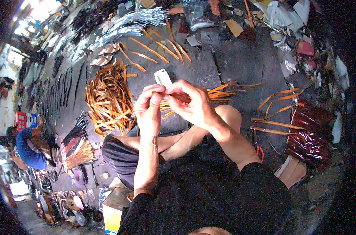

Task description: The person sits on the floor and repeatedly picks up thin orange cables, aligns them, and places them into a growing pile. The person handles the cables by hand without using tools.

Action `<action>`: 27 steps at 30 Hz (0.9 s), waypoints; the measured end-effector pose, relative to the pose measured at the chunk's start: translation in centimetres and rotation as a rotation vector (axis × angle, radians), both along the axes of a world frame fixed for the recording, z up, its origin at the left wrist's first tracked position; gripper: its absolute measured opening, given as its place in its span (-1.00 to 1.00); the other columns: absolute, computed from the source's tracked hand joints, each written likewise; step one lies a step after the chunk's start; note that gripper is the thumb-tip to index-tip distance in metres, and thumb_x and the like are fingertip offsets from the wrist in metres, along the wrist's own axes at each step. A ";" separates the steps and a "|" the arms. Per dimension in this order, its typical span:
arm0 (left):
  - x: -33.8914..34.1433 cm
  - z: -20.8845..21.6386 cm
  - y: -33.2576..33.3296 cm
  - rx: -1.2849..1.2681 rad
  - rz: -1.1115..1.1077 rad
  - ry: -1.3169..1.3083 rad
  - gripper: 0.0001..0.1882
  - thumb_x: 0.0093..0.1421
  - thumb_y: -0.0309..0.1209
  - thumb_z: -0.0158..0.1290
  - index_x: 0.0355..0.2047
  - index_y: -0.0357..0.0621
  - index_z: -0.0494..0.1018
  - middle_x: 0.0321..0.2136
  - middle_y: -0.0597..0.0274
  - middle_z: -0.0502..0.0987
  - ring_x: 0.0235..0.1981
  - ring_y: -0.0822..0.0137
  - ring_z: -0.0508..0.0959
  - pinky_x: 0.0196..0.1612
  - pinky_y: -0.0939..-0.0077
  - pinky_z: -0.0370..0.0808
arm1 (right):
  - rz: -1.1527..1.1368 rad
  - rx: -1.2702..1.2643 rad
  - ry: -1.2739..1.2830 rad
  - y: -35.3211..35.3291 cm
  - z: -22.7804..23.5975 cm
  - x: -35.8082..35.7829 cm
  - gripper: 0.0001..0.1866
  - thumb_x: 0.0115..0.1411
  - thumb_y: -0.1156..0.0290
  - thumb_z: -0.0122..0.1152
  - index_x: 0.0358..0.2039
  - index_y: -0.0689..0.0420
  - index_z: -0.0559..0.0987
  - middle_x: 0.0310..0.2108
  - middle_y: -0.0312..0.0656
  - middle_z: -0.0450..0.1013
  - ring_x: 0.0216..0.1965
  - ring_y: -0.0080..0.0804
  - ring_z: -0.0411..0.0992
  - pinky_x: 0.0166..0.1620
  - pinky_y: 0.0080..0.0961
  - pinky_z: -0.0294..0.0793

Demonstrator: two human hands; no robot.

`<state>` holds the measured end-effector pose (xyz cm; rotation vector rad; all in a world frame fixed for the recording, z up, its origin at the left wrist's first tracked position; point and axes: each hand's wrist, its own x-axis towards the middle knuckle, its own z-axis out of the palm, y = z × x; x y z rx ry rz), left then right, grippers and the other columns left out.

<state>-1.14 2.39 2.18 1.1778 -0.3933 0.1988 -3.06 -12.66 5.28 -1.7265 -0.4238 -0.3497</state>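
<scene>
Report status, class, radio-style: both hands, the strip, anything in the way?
Left hand and right hand: close together, pinching. Thin brown strip: held between them. White object just beyond, partly hidden; nothing visibly blocking.

A person in blue [31,149] is near a red-and-blue box [25,120] at left; a glossy dark-red sheet [313,137] lies right.

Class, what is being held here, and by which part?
A narrow brown strip, pinched by the left hand and the right hand; whether at an end is unclear.
</scene>
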 end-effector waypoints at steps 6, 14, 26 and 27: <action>-1.3 0.3 -0.9 -0.320 0.033 0.138 -0.84 0.36 -0.37 -0.01 -0.17 -0.18 0.44 -0.23 0.16 0.56 -0.16 0.32 0.55 0.07 0.35 0.44 | -0.094 -0.130 -0.207 0.5 -0.6 0.2 -0.81 0.07 0.55 0.30 -0.32 0.19 0.48 -0.45 -0.17 0.50 -0.41 -0.31 0.56 -0.33 -0.43 0.55; 0.1 0.9 2.5 -0.466 0.114 0.171 -0.79 0.34 -0.26 0.02 -0.13 -0.10 0.44 -0.30 0.29 0.57 -0.15 0.29 0.55 0.05 0.38 0.45 | -0.143 -0.201 -0.232 -1.0 -1.2 -0.5 -0.80 0.00 0.58 0.34 -0.36 0.16 0.50 -0.47 -0.20 0.50 -0.42 -0.31 0.56 -0.34 -0.44 0.55; 2.9 1.0 12.5 -0.564 0.158 0.185 -0.77 0.31 -0.22 0.04 -0.18 -0.09 0.52 -0.28 0.30 0.60 -0.18 0.42 0.54 -0.03 0.46 0.49 | -0.044 -0.236 -0.220 -3.9 -3.0 -1.3 -0.80 -0.02 0.62 0.33 -0.36 0.15 0.52 -0.42 -0.21 0.52 -0.40 -0.37 0.57 -0.34 -0.47 0.56; 3.0 1.0 13.1 -0.560 0.102 0.171 -0.77 0.31 -0.22 0.04 -0.19 -0.09 0.52 -0.29 0.30 0.60 -0.18 0.42 0.54 -0.02 0.46 0.49 | -0.017 -0.237 -0.209 -4.0 -3.0 -1.5 -0.79 -0.02 0.62 0.33 -0.36 0.14 0.52 -0.42 -0.21 0.52 -0.40 -0.37 0.56 -0.35 -0.47 0.56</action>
